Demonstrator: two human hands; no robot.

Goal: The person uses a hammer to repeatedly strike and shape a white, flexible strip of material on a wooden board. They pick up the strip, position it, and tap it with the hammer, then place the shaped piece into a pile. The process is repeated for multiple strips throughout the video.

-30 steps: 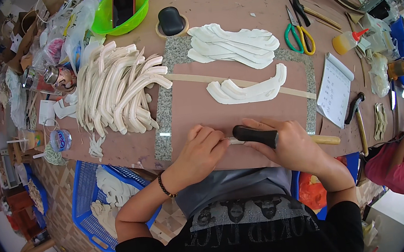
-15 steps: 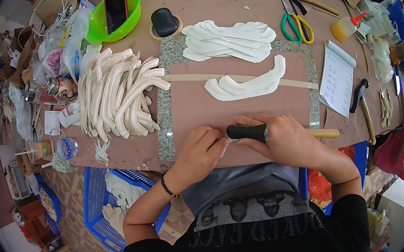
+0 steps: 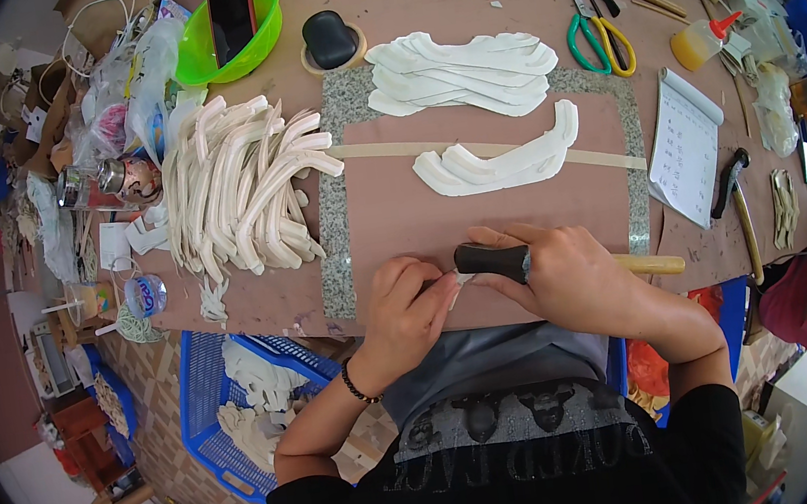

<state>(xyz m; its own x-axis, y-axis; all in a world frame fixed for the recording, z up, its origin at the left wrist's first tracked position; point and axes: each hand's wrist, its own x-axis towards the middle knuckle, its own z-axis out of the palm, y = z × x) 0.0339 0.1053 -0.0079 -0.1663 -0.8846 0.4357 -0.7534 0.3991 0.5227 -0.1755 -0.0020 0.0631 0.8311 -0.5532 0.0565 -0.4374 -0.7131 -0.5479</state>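
A hammer point(image 3: 490, 259) with a black head and a pale wooden handle lies in my right hand point(image 3: 572, 272). My fingers wrap it close to the head, and the handle sticks out to the right. My left hand point(image 3: 403, 310) is closed in a pinch beside the head, on a small white piece point(image 3: 463, 278) mostly hidden by the fingers. Both hands are at the table's front edge, over a brown work mat point(image 3: 400, 222). Beyond them lie a few overlapping curved white pieces point(image 3: 504, 167), and farther back a stack of similar flat pieces point(image 3: 462, 73).
To the left is a large heap of curved cream strips point(image 3: 245, 191). Behind it stands a green bowl point(image 3: 262, 43) with a phone. Scissors point(image 3: 589, 38), a notepad point(image 3: 685, 152) and another hammer point(image 3: 740, 201) lie at right. Below left sits a blue basket point(image 3: 204, 417) with white pieces.
The view has shifted slightly, so the table things appear a little farther right. Both hands keep nearly the same pose, close together, with the hammer still in my right hand.
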